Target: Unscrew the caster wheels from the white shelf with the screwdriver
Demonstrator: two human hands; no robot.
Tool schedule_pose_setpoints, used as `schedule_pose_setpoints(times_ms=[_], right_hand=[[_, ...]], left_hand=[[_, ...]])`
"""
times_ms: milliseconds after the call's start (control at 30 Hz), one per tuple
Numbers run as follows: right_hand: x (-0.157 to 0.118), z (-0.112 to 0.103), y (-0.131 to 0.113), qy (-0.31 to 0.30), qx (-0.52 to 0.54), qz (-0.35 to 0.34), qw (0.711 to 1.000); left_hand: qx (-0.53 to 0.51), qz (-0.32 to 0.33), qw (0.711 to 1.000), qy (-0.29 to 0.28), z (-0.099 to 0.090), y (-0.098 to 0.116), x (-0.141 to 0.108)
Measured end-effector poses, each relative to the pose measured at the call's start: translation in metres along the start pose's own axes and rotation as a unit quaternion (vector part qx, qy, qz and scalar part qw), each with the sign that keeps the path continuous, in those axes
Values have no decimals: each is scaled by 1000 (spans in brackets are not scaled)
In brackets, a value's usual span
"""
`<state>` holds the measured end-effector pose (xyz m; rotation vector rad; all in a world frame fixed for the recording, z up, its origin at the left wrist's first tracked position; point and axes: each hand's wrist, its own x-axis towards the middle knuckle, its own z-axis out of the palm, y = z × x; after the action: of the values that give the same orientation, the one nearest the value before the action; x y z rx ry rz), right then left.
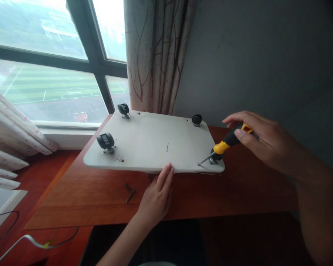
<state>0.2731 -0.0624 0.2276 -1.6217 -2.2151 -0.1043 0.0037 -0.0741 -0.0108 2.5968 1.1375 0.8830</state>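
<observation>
A white board (152,136) with rounded corners lies raised above the table, black caster wheels standing up at its corners. My right hand (263,142) holds a yellow-and-black screwdriver (228,142) by its handle, thumb and fingers around it. The shaft slants down to the left, and its tip meets a small hole or screw at the board's near right corner, beside a caster (217,154). Against the middle of the board's near edge rests my left hand (157,195), its fingers stretched out. Loose screws (130,195) lie on the table left of that hand.
The reddish wooden table (80,199) reaches under the board. Behind stand a patterned curtain (152,55) and a grey wall (252,66). A window is at the left, with cables (34,242) below on the floor. Another caster (105,141) rises at the near left corner.
</observation>
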Motion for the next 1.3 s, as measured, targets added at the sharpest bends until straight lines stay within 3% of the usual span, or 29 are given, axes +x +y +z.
schedule_pose_setpoints(times_ms=[100,300,467,600,867,1100,1300], right_hand=[[0,-1,2,-15,41,-11,999],[2,12,6,82,-77,60,992],[0,5,0,15,64,-6,998],[-3,2,-1,-16,134,13,991],[1,3,-9,46,-42,3,998],[3,-2,-6,-34,87,-16,996],[3,5,-1,40,-78,40,995]], left_hand=[[-3,2,1000,5,-1,0,0],[-8,0,1000,6,0,0,0],[-7,1,1000,-2,1,-1,-1],[-4,4,1000,-1,1,-1,-1],[-3,3,1000,4,0,0,0],[-12,1,1000,-5,-1,-1,-1],[-12,1,1000,-4,-1,-1,-1]])
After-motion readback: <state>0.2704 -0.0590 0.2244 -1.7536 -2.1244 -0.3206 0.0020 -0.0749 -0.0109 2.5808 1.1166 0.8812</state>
